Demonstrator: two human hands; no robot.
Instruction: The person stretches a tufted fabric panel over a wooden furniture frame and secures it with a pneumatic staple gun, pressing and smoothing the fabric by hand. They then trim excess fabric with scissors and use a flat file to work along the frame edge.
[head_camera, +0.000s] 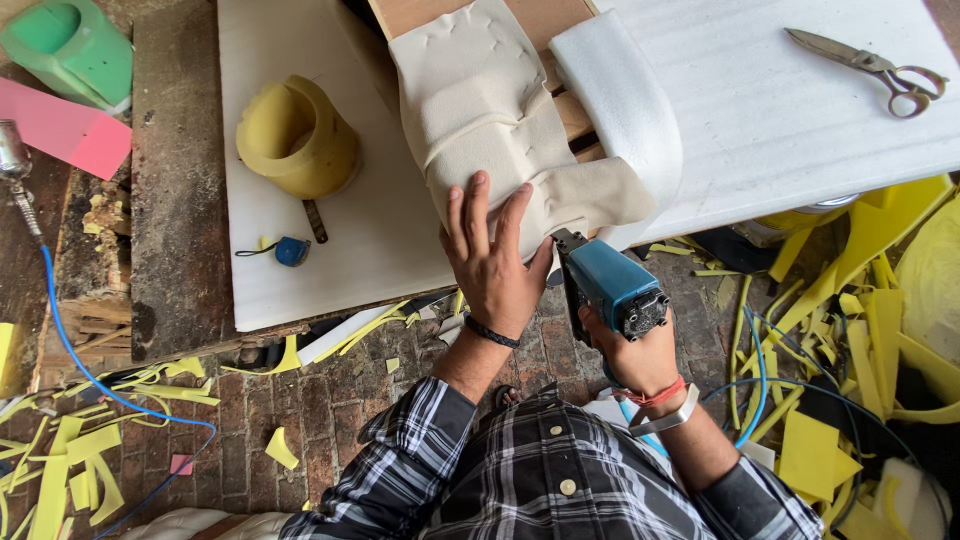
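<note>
Cream fabric (490, 110), thick and wrinkled, lies draped over a slatted wooden frame (570, 110) at the near edge of the bench, and that is where both my hands are. My left hand (492, 255) lies flat on it, fingers spread apart, pinning the lower fold. I judge the pull should run straight toward me so the creases smooth out before any fastening goes in, with my fingertips kept well clear of the tool's nose. My right hand (635, 350) is clamped round the grip of a teal pneumatic staple gun (605, 285), whose nose touches the fabric's edge just beside my left thumb. I would keep the nose square and pressed firmly against the wood beneath.

From the left: a green foam block (70, 50) and a pink foam sheet (65, 130) rest on a rough dark board (175, 200), and a blue air hose (70, 340) trails down to the floor. On the white foam sheet (270, 230) covering the bench sit a curved yellow foam piece (297, 135) and a small blue tape measure (292, 251). A roll of white foam padding (625, 100) lies against the frame's right side, and steel scissors (870, 68) rest farther right. Below, the brick floor (310, 410) is littered with yellow foam offcuts (850, 330).
</note>
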